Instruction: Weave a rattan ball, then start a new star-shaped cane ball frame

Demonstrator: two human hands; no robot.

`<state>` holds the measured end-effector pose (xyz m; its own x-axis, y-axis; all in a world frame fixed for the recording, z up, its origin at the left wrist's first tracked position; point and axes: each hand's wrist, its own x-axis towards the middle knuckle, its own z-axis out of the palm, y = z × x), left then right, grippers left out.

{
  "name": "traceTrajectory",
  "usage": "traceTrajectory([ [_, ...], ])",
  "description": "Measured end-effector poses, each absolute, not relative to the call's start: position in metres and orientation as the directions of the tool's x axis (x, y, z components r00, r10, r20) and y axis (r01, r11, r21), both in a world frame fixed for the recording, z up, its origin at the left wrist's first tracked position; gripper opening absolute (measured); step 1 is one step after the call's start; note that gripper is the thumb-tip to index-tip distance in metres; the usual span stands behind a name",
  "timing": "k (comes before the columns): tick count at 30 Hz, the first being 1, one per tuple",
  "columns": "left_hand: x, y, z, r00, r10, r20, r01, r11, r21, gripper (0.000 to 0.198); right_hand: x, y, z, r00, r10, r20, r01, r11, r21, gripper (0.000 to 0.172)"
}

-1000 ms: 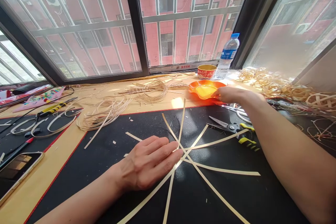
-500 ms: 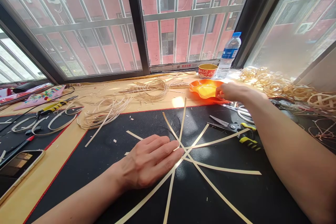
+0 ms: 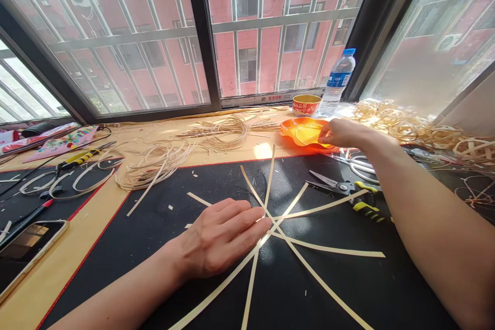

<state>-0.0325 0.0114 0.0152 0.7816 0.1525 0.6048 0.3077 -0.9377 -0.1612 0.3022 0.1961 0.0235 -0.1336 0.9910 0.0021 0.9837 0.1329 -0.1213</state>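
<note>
Pale rattan strips (image 3: 328,249) radiating from a crossing beside the left hand (image 3: 218,240)

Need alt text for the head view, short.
A left hand rests on flat pale strips crossed in a star on a black mat. A right hand touches an orange dish by the window, and yellow-handled scissors lie beside the strips.

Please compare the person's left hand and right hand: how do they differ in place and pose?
The left hand lies flat and low on the flat cane strips, while the right hand reaches far forward to the orange dish. The left hand is over the black mat, but the right hand is beyond the mat's far edge. The left hand's fingers lie straight and together; the right hand's are bent at the dish. Both hands are bare and face palm down.
</note>
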Motion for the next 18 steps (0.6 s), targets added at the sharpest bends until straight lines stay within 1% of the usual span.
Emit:
traceTrajectory([
  [4, -0.033, 0.011, 0.016, 0.778, 0.149, 0.610, 0.309, -0.937, -0.165, 0.027, 0.302, 0.191, 0.033, -0.048, 0.998, -0.044, 0.988, 0.041, -0.151, 0.022],
  [9, -0.033, 0.009, 0.018, 0.783, 0.149, 0.604, 0.311, -0.934, -0.174, 0.025, 0.304, 0.185, 0.042, -0.013, 0.997, -0.079, 0.975, -0.005, -0.223, 0.017],
  [14, -0.032, 0.009, 0.019, 0.785, 0.147, 0.602, 0.305, -0.937, -0.169, 0.027, 0.299, 0.176, 0.050, -0.038, 0.998, -0.049, 0.926, 0.017, -0.376, 0.017],
  [18, -0.031, 0.009, 0.020, 0.780, 0.135, 0.611, 0.292, -0.942, -0.165, 0.027, 0.291, 0.168, 0.054, -0.072, 0.997, -0.027, 0.867, 0.049, -0.495, 0.014],
])
